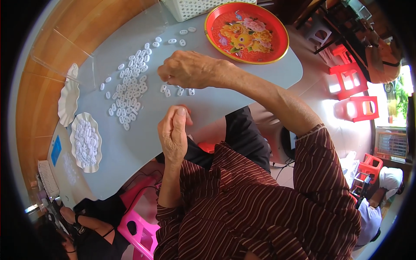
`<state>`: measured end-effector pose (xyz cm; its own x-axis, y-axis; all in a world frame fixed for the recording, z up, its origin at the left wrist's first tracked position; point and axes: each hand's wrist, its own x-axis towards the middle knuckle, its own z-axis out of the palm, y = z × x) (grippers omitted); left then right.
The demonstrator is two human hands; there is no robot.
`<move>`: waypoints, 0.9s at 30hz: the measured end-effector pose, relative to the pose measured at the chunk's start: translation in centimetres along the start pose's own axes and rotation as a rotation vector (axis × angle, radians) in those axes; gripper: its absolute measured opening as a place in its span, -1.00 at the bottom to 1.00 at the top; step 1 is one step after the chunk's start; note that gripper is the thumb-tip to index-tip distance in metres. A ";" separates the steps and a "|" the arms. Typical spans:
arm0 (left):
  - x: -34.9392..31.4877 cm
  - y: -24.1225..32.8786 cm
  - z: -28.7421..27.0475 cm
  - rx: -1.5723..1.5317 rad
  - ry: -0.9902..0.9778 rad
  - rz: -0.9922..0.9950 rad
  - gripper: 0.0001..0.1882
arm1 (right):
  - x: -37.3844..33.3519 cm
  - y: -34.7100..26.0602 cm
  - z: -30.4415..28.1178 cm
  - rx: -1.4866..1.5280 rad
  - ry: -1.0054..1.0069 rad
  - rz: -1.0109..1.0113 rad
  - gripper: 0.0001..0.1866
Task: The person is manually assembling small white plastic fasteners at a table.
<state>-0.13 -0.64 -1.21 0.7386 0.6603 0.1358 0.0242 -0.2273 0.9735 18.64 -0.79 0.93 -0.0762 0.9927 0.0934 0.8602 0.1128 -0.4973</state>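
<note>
My right hand (190,69) hovers over the grey table with its fingers curled together. Whatever it may hold is hidden beneath the knuckles. Close to its fingertips, a few small white two-holed plastic pieces (180,91) lie in a short group, partly covered by the hand. At the table's near edge my left hand (174,132) is closed, thumb pressed along the curled fingers; I cannot make out anything inside it. Left of both hands spreads a loose pile of white oval two-holed pieces (130,89), with a few strays (172,41) farther off.
A red round tray (211,35) with a floral print stands at the far right of the table (130,151). A white perforated basket (190,11) is behind. At left, a wavy-edged dish (99,147) holds many white pieces, beside another wavy dish (69,97). Other people sit nearby.
</note>
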 end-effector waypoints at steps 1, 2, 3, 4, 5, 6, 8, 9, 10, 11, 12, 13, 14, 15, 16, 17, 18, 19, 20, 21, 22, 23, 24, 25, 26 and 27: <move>0.0 0.0 0.0 0.012 -0.005 -0.007 -0.63 | 0.3 -0.2 0.4 0.052 0.049 -0.019 -0.92; 0.0 0.0 0.0 0.013 -0.004 -0.007 -0.63 | 0.6 -0.4 0.7 0.104 0.097 -0.039 -0.92; 0.0 -0.1 0.1 0.005 0.008 0.028 -0.65 | 1.0 -0.5 1.0 0.105 0.098 -0.040 -0.92; 0.0 -0.1 0.2 -0.004 0.022 0.061 -0.67 | 1.4 -0.8 1.0 0.067 0.050 -0.052 -0.91; 0.0 -0.1 0.2 -0.004 0.025 0.061 -0.67 | 1.6 -1.1 1.0 0.029 0.002 -0.064 -0.91; 0.0 -0.1 0.2 -0.011 0.021 0.043 -0.67 | 1.6 -1.2 0.7 0.029 0.001 -0.067 -0.91; 0.0 -0.1 0.1 -0.018 0.020 0.025 -0.67 | 1.7 -2.0 -0.6 0.052 -0.136 0.021 -0.90; 0.0 -0.1 0.1 -0.024 0.021 0.027 -0.67 | 1.8 -2.1 -0.6 0.051 -0.136 0.020 -0.90; -0.1 -0.2 0.1 -0.030 0.021 0.030 -0.67 | 1.9 -2.1 -0.5 0.047 -0.145 0.016 -0.90; 0.0 -0.2 0.1 -0.031 0.020 0.031 -0.67 | 1.8 -2.2 -0.5 0.044 -0.153 0.013 -0.89; 0.0 -0.3 0.2 -0.032 0.020 0.042 -0.67 | 1.7 -2.1 -0.5 0.042 -0.151 0.015 -0.89; 0.0 -0.4 0.2 -0.033 0.021 0.051 -0.68 | 1.7 -2.0 -0.4 0.042 -0.139 0.009 -0.89; 0.0 -0.4 0.2 -0.035 0.020 0.051 -0.68 | 1.6 -1.9 -0.3 0.043 -0.127 0.003 -0.89; 0.0 -0.4 0.2 -0.027 0.017 0.049 -0.68 | 1.5 -1.8 -0.1 0.042 -0.127 0.006 -0.89; 0.0 -0.4 0.3 -0.020 0.013 0.048 -0.68 | 1.3 -1.6 0.0 0.024 -0.095 -0.007 -0.89; 0.0 -0.4 0.4 -0.021 0.012 0.048 -0.68 | 1.2 -1.7 -0.1 0.006 -0.062 -0.023 -0.90; 0.1 -0.5 0.6 -0.025 0.008 0.041 -0.68 | 1.0 -1.7 -0.2 0.005 -0.061 -0.021 -0.90; 0.2 -0.5 0.8 -0.030 0.004 0.034 -0.68 | 0.8 -1.7 -0.4 0.014 -0.084 0.029 -0.90; 0.0 -0.2 0.3 -0.019 0.017 0.035 -0.68 | 1.1 -2.4 -0.6 0.026 -0.106 0.057 -0.91; -0.3 0.1 -0.3 -0.005 0.024 0.032 -0.69 | 1.6 -2.7 -0.5 0.029 -0.105 0.040 -0.91; -0.3 0.1 -0.3 -0.002 0.017 0.029 -0.69 | 1.6 -2.3 -0.2 0.012 -0.075 0.021 -0.91; -0.3 0.2 -0.3 -0.001 0.018 0.031 -0.69 | 1.6 -2.1 0.1 -0.005 -0.045 0.000 -0.91; -0.3 0.3 -0.3 -0.002 0.031 0.026 -0.69 | 1.7 -2.0 0.5 -0.005 -0.044 -0.004 -0.91; -0.1 0.0 0.1 -0.014 0.029 0.018 -0.69 | 1.3 -1.6 0.6 0.039 -0.029 0.023 -0.91; 0.0 -0.2 0.4 -0.021 0.019 0.017 -0.69 | 0.9 -1.2 0.8 0.083 -0.014 0.048 -0.89; 0.2 -0.3 0.6 -0.053 0.009 -0.006 -0.67 | 0.4 -0.9 0.9 0.081 -0.013 0.061 -0.89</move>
<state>0.39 -0.86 -1.60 0.7322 0.6683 0.1313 -0.0070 -0.1853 0.9826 17.42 -0.48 0.63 -0.0322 0.9982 0.0497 0.8202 0.0548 -0.5694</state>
